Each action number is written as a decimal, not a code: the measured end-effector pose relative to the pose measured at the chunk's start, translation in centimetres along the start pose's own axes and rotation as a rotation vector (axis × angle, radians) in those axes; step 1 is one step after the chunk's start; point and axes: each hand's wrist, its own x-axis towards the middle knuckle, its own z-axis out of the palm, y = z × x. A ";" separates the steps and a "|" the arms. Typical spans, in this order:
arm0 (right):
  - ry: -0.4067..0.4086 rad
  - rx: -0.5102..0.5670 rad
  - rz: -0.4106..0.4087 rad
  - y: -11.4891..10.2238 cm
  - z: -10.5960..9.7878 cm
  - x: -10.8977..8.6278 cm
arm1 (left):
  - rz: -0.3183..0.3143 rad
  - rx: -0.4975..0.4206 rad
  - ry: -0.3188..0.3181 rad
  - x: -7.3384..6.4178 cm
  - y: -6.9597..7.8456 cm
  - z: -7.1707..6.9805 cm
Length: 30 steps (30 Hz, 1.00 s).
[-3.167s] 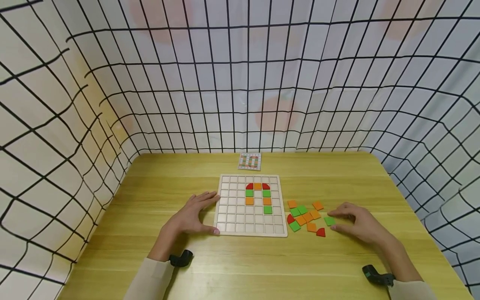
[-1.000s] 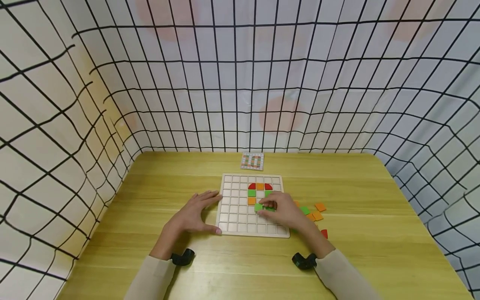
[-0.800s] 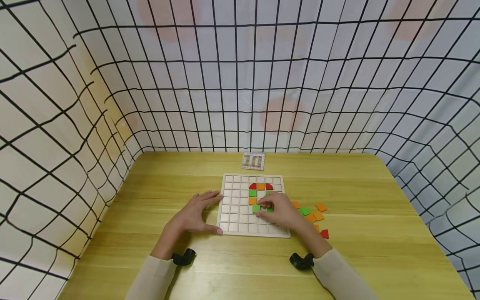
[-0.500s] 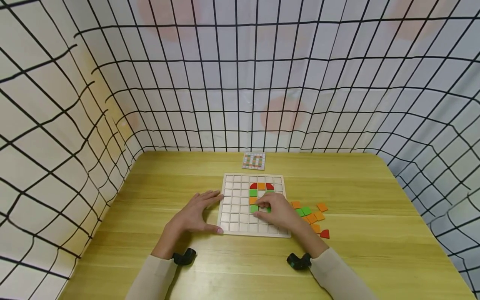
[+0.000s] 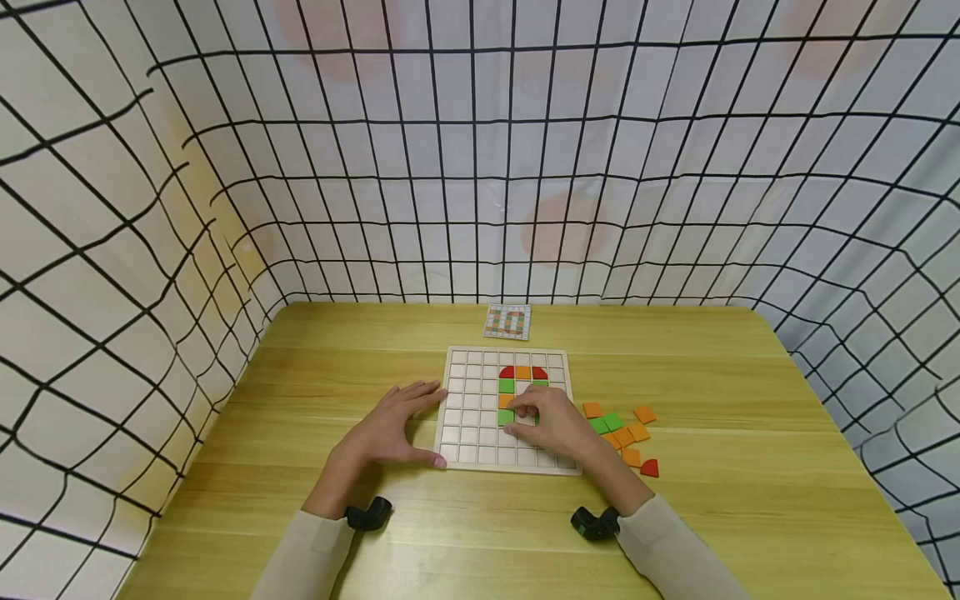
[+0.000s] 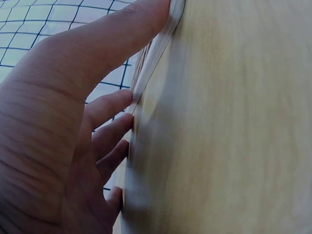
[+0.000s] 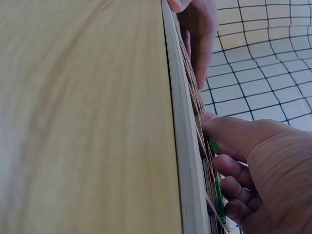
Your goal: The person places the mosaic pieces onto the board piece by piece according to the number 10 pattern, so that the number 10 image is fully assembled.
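Note:
A pale gridded board (image 5: 459, 435) lies on the table. My left hand (image 5: 384, 429) has its fingers spread along the board's left edge, the thumb near the lower left corner. Over the board, my right hand (image 5: 558, 421) pinches a green square tile (image 5: 505, 417) with thumb and forefinger. That tile lies in a cell directly below an orange tile (image 5: 506, 401). At the top of the pattern are two red quarter-round tiles (image 5: 507, 372) with an orange one between them. The right hand partly covers the pattern's right column. In the right wrist view, green tile edges (image 7: 219, 195) show beneath the curled fingers.
Loose orange tiles (image 5: 644, 414), green tiles (image 5: 613, 422) and a red quarter-round tile (image 5: 650, 468) lie right of the board. A small patterned card (image 5: 507, 322) sits behind it. A black-lined grid backdrop (image 5: 480, 167) surrounds the wooden table (image 5: 337, 333).
My right hand has carried the green tile from the right side of the loose tiles to the board, then slightly left into the cell below the orange tile. My left hand stays at the board's edge.

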 end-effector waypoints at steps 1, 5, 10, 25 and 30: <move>0.001 0.001 -0.002 0.0 0.0 0.0 | 0.001 -0.001 0.000 0.0 0.0 0.0; 0.004 0.006 -0.005 0.1 0.0 0.0 | -0.001 0.002 -0.001 0.0 0.1 -0.1; 0.004 0.031 0.001 0.3 0.0 0.0 | -0.002 0.002 -0.004 0.0 0.0 -0.1; 0.079 0.036 0.055 1.4 -2.4 -1.7 | -0.010 0.008 -0.018 0.0 0.3 -0.2; 0.097 0.031 0.094 2.3 -3.7 -3.1 | -0.011 0.006 -0.016 -0.1 0.3 -0.2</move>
